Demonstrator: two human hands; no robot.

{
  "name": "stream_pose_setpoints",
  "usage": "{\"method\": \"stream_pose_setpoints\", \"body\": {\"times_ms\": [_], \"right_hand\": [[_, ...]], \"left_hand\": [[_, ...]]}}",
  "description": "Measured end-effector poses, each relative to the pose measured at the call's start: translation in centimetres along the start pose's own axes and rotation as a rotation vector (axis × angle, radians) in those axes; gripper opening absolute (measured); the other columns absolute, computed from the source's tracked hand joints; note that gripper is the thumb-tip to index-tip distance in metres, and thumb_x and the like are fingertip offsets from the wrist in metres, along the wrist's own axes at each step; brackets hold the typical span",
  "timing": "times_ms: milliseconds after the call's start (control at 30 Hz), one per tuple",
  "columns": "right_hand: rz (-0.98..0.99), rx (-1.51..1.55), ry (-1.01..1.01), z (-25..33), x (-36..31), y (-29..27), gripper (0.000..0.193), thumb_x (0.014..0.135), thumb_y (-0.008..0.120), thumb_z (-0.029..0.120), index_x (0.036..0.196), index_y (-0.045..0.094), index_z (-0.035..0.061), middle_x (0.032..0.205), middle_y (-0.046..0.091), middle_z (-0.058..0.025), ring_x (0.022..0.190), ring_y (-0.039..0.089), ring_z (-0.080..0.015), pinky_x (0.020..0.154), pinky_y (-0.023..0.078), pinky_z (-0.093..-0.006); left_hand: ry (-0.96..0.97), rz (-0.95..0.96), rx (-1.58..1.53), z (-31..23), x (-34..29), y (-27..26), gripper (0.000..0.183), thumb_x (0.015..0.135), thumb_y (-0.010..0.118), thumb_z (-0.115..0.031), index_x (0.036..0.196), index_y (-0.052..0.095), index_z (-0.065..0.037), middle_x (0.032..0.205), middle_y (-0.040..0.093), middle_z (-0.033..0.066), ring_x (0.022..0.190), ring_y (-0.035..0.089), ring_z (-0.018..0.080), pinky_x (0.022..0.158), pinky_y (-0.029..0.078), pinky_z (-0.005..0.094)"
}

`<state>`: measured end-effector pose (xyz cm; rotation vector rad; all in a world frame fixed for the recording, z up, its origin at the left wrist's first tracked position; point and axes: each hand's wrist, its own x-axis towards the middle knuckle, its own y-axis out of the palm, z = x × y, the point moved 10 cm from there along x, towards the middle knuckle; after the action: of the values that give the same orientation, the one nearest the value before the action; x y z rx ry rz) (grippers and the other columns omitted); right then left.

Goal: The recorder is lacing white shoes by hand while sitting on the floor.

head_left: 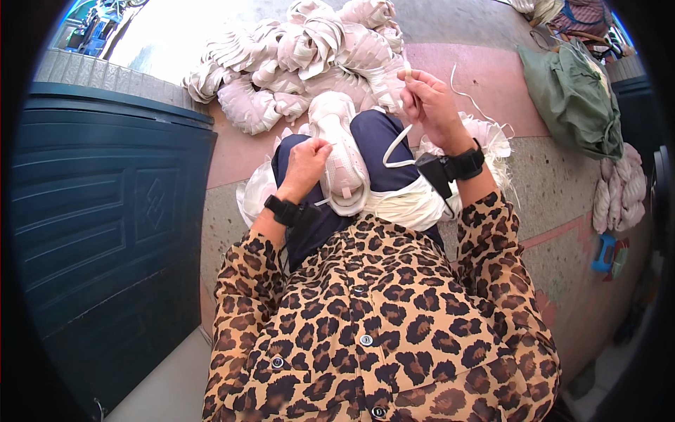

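A pale pink sneaker (337, 151) lies on the person's lap, the left hand (304, 163) pinching its side, the right hand (430, 105) above it gripping a white shoelace (398, 146).

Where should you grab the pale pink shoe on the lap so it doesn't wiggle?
Probably the pale pink shoe is best gripped across its middle from the left, where the left hand already rests; the right hand holds the lace.

We see bright daylight from the top, glare washing out the pale concrete ground (176, 35) at its upper-left edge | soft shadows | centre sharp | fisheye bends the dark teal panelled metal door (105, 211) | black vignette corners.
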<state>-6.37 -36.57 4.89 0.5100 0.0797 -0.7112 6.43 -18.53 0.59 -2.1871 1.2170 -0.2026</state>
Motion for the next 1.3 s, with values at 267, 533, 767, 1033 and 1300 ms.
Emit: {"method": "stream_pose_setpoints", "body": {"times_ms": [267,533,767,1033,1300], "right_hand": [[0.113,-0.762,-0.064,-6.5,-0.2,1.8,0.021,0.086,0.051,0.016,0.083,0.061,-0.0024,0.064,0.056,-0.0045,0.059,0.051,-0.0097,0.056,0.041,-0.0246],[0.173,-0.999,-0.164,-11.1,1.1,4.6,0.022,0.081,0.054,0.017,0.090,0.062,-0.0017,0.083,0.061,-0.0203,0.079,0.061,-0.0298,0.070,0.046,-0.0339],[0.145,-1.169,-0.144,-11.3,0.9,5.1,0.023,0.080,0.051,0.020,0.083,0.063,0.0012,0.082,0.061,-0.0196,0.080,0.060,-0.0332,0.072,0.046,-0.0400],[0.152,-1.249,-0.205,-11.2,0.6,6.0,0.021,0.081,0.049,0.018,0.084,0.059,-0.0001,0.087,0.058,-0.0201,0.078,0.058,-0.0371,0.071,0.047,-0.0425],[0.270,-1.452,-0.497,-10.0,0.3,9.4,0.011,0.071,0.054,0.005,0.079,0.059,0.0000,0.086,0.057,-0.0190,0.087,0.056,-0.0342,0.076,0.046,-0.0406]], "left_hand": [[0.096,-0.119,0.221,1.8,1.5,1.5,0.019,0.073,0.063,-0.014,0.083,0.062,0.002,0.074,0.062,0.0168,0.069,0.061,0.0277,0.065,0.048,0.0338],[-0.007,-0.068,0.188,2.9,2.5,1.6,0.021,0.071,0.067,-0.018,0.080,0.065,0.001,0.070,0.064,0.0148,0.062,0.063,0.0203,0.058,0.048,0.0289],[-0.119,-0.072,0.102,4.1,2.6,1.8,0.019,0.070,0.068,-0.016,0.079,0.066,0.001,0.069,0.065,0.0116,0.061,0.062,0.0147,0.058,0.048,0.0265],[-0.167,-0.060,-0.055,5.2,2.4,2.0,0.018,0.070,0.068,-0.014,0.078,0.066,0.002,0.068,0.064,0.0069,0.059,0.056,0.0088,0.057,0.046,0.0232],[-0.089,-0.133,0.051,4.5,1.6,1.1,0.026,0.067,0.069,-0.018,0.085,0.064,0.001,0.074,0.062,0.0136,0.066,0.061,0.0225,0.062,0.048,0.0309]]}}
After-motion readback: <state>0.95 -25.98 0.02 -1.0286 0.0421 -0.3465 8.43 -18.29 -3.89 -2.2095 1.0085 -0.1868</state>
